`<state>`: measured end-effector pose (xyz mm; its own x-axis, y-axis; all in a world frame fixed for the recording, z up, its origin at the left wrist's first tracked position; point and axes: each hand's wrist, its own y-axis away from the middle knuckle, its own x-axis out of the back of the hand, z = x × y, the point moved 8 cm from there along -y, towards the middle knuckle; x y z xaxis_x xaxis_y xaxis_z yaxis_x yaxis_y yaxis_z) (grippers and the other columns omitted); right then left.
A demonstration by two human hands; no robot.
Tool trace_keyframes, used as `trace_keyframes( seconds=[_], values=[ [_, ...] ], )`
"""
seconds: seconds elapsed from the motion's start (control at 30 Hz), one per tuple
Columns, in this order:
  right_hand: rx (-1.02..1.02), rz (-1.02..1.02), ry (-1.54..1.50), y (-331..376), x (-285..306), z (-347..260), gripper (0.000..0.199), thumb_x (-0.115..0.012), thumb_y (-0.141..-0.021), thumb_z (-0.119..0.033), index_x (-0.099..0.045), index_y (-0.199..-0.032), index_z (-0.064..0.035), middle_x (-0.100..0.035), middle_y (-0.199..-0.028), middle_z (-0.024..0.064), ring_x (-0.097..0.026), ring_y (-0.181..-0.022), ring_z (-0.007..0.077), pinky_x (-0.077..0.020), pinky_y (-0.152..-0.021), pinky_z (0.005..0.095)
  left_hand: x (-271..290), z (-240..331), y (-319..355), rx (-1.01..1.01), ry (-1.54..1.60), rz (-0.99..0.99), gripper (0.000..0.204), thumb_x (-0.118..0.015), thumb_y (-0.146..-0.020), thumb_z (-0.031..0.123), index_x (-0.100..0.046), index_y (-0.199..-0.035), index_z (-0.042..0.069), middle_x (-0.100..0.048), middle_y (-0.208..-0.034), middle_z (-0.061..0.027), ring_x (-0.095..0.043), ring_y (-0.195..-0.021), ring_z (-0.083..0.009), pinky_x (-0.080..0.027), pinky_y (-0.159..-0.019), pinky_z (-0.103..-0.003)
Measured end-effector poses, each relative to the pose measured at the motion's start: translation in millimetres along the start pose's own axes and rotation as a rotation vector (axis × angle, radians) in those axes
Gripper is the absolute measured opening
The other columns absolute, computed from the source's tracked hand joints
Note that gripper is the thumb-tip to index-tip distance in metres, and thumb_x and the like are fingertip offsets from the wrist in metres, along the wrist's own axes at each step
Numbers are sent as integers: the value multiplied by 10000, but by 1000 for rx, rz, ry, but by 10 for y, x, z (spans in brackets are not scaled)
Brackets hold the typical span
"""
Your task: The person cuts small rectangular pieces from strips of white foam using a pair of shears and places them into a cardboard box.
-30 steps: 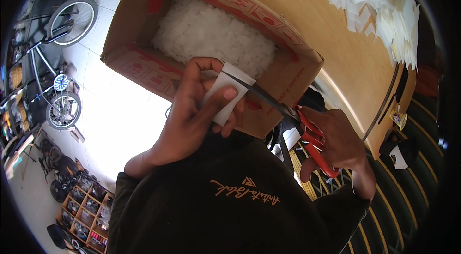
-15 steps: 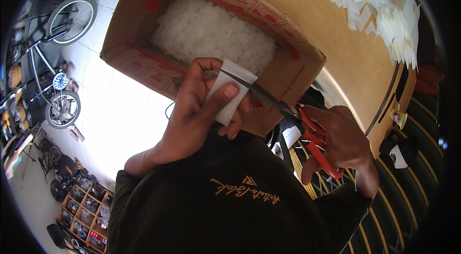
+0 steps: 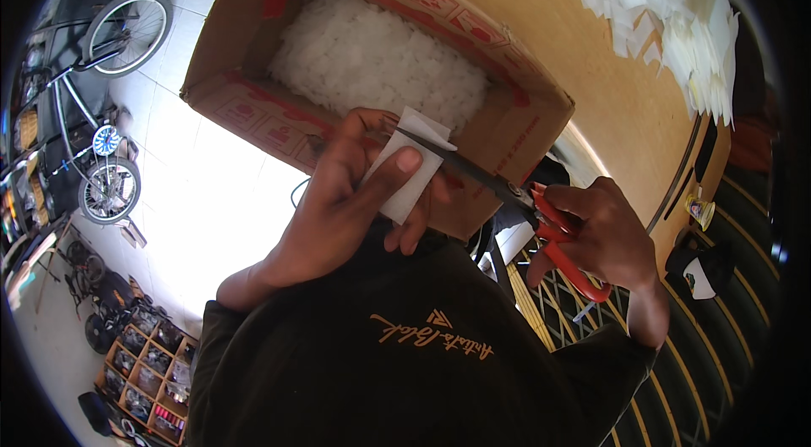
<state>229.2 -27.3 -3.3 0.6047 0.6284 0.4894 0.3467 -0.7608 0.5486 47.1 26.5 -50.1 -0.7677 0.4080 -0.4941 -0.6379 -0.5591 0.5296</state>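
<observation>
My left hand point(image 3: 338, 185) pinches a short white strip point(image 3: 411, 185) between thumb and fingers; whether it is paper or fabric I cannot tell. Red-handled scissors point(image 3: 557, 227) are gripped in my right hand point(image 3: 604, 231), their dark blades lying across the strip just beyond my left thumb. The strip's far end sticks out past the blades. Beneath and beyond both hands is an open cardboard box point(image 3: 211, 67), with a heap of small white cut pieces point(image 3: 372, 58) inside.
White strips point(image 3: 676, 24) lie in a fanned pile on the wooden table point(image 3: 583, 92) at the far right. A bicycle point(image 3: 84, 100) stands on the tiled floor to the left. Below it is a compartmented wooden rack point(image 3: 148, 371). A small yellow-and-white container point(image 3: 699, 209) is by the table edge.
The scissor blades have closed further across the strip, and its far end now bends away at the cut. The scissor handles and my right hand have shifted slightly right.
</observation>
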Motion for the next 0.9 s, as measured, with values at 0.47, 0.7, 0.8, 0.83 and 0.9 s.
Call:
trace_keyframes(
  seconds=[0.47, 0.7, 0.8, 0.83, 0.9],
  values=[
    [-13, 50, -112, 26, -94, -35, 545, -912, -534, -304, -445, -617, -34, -361, -453, 55, -367, -392, 231, -292, -415, 323, 40, -23, 150, 147, -122, -6, 245, -406, -1018, 231, -457, -1096, 4, -574, -732, -76, -517, -461, -112, -326, -404, -211],
    [-98, -58, -163, 59, -144, 93, 581, -916, -498, -393, -515, -719, -34, -432, -500, 52, -429, -434, 226, -343, -452, 317, 47, -3, 145, 174, -141, 13, 263, -408, -1027, 244, -491, -1070, -1, -585, -762, -52, -527, -509, -91, -355, -450, -209],
    [-72, -135, -143, 38, -134, 81, 584, -922, -483, -372, -558, -803, -46, -555, -574, 64, -578, -495, 263, -424, -499, 324, 78, 30, 138, 117, -116, 53, 254, -410, -1025, 236, -473, -1076, -4, -592, -774, -67, -530, -504, -100, -358, -448, -209],
    [-63, -124, -144, 52, -153, 71, 630, -930, -457, -386, -546, -825, -48, -570, -599, 67, -588, -515, 263, -428, -513, 324, 90, 31, 127, 74, -93, 51, 250, -408, -1025, 232, -461, -1085, -5, -595, -780, -74, -531, -502, -104, -359, -447, -210],
    [-74, -139, -128, 76, -187, 65, 699, -939, -429, -405, -531, -872, -50, -591, -640, 67, -601, -542, 258, -433, -531, 321, 97, 40, 112, 17, -60, 61, 240, -402, -1025, 220, -426, -1108, -4, -594, -792, -88, -529, -495, -112, -360, -443, -212]
  ],
)
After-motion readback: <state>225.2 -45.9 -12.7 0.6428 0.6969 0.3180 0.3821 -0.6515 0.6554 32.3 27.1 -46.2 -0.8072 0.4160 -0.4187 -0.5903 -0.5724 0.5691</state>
